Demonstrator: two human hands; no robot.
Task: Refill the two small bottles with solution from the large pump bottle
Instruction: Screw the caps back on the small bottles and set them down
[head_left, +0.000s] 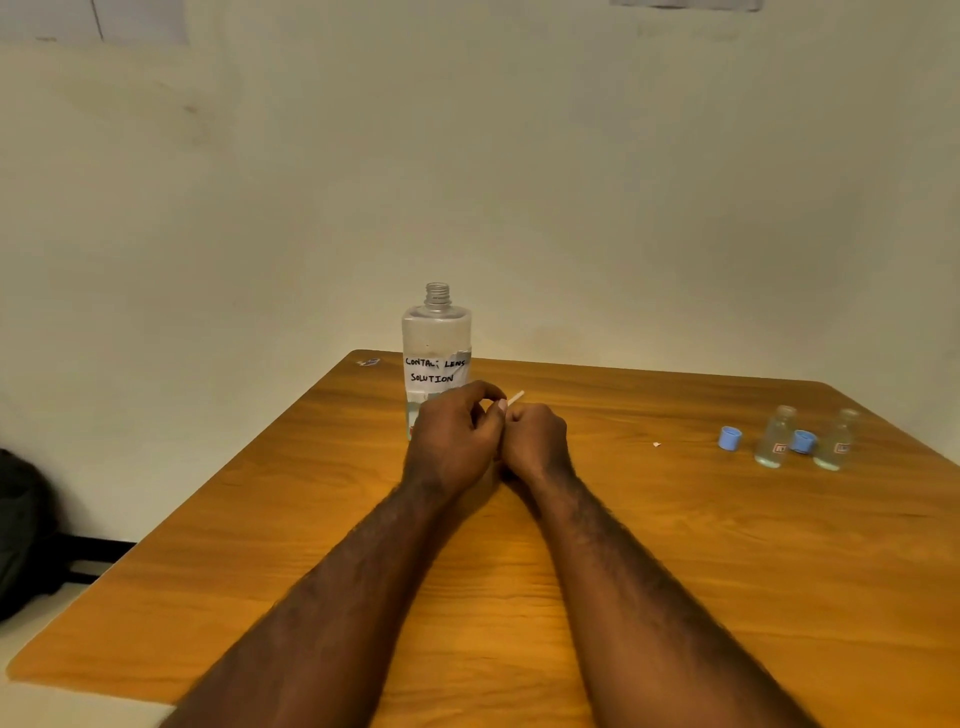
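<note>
Left hand (457, 436) and right hand (535, 441) are curled and touching mid-table (311, 571), forearms stretched forward. Both pinch a thin white tube (515, 399), tip poking toward 1 o'clock. Large bottle (436, 338) stands upright at 12 o'clock of the left hand, neck open, with a handwritten "contact lens solution" label. At 3 o'clock, well apart: first blue cap (730, 437), left small bottle (775, 439), second blue cap (803, 441), right small bottle (836, 441). Both small bottles are clear, upright and uncapped.

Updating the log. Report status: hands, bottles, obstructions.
Left hand pinches thin white stick; right hand curled beside it, grip unclear. Big bottle open, no pump. Small bottles uncapped, far right, caps beside. Nothing blocking.
</note>
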